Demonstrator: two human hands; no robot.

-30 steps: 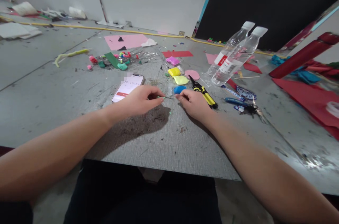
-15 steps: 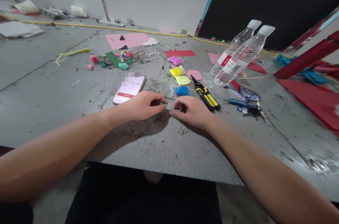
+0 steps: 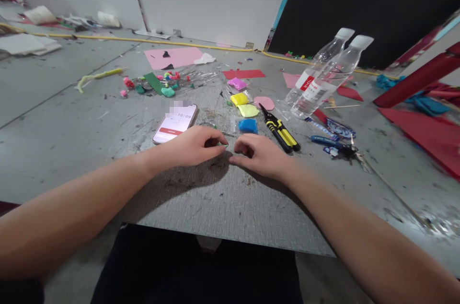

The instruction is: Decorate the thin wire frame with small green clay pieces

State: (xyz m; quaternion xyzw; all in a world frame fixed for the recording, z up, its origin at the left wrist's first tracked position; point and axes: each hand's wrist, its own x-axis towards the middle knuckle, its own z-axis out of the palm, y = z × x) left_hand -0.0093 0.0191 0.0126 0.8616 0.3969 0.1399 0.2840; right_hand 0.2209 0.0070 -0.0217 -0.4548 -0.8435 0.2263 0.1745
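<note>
Head view, the only one. Your left hand (image 3: 196, 146) rests low on the grey board (image 3: 230, 208), fingers curled in, thumb and forefinger pinched together on a tiny green piece (image 3: 223, 145) that barely shows at the fingertips. Your right hand (image 3: 260, 154) sits just beside it, fingertips nearly touching the left ones, fingers curled under; whether it grips anything, you cannot tell from here. Both hands lie near the middle of the board, close to its near edge.

Just behind the left hand: a phone (image 3: 175, 123), screen lit, lying flat. Just behind the right hand: a blue clay block (image 3: 247, 125) in clear wrap. Further back in the same line, a light green clay pad (image 3: 247, 110), a yellow clay block (image 3: 239, 99), a purple clay block (image 3: 237, 83). A pink clay disc (image 3: 264, 102) lies beside the yellow one. Black-and-yellow cutters (image 3: 280, 129) lie right of the blue block, tip pointing away from you.

Right of those, two clear bottles (image 3: 323, 81) with white caps lean side by side, touching. A blue pen (image 3: 325, 140) and keys (image 3: 345, 150) lie near them. Red paper (image 3: 427, 138) covers the far right. Far left back: a heap of clay scraps (image 3: 154, 82), a pink sheet (image 3: 172, 57) behind it. A limp yellow-green strip (image 3: 98, 75) lies well apart to the left.
</note>
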